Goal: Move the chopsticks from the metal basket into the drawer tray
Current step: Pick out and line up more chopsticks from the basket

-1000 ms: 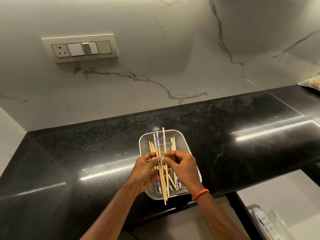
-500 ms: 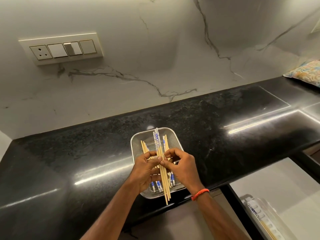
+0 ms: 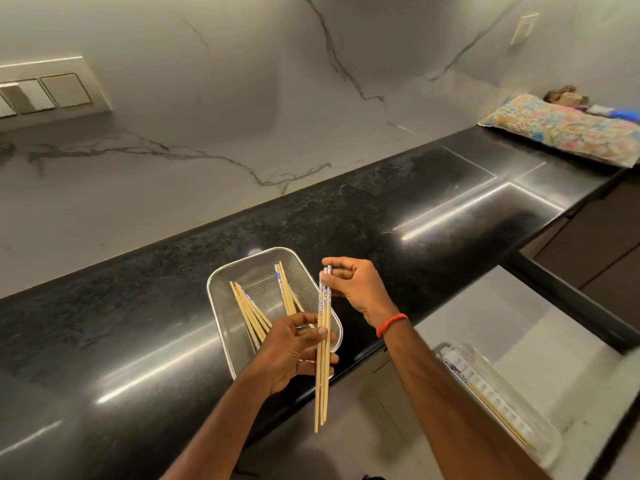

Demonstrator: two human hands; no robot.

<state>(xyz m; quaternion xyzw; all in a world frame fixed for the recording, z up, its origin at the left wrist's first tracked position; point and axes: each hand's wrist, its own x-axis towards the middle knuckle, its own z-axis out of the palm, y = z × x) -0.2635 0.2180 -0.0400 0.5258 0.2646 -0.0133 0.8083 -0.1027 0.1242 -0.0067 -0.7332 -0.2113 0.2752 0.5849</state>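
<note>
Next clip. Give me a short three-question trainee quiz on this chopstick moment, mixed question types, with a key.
1. True or false: loose chopsticks lie in the metal basket.
2. How many hands hold the lifted bundle? A: none. B: one. C: two.
3. Fill in: the drawer tray sits to the person's ____, lower than the countertop.

Key:
1. True.
2. C: the left hand grips its middle, and the right hand pinches the patterned ends.
3. Right.

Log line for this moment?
left hand grips chopstick bundle | right hand pinches its patterned tops | loose chopsticks in metal basket | drawer tray not reached
</note>
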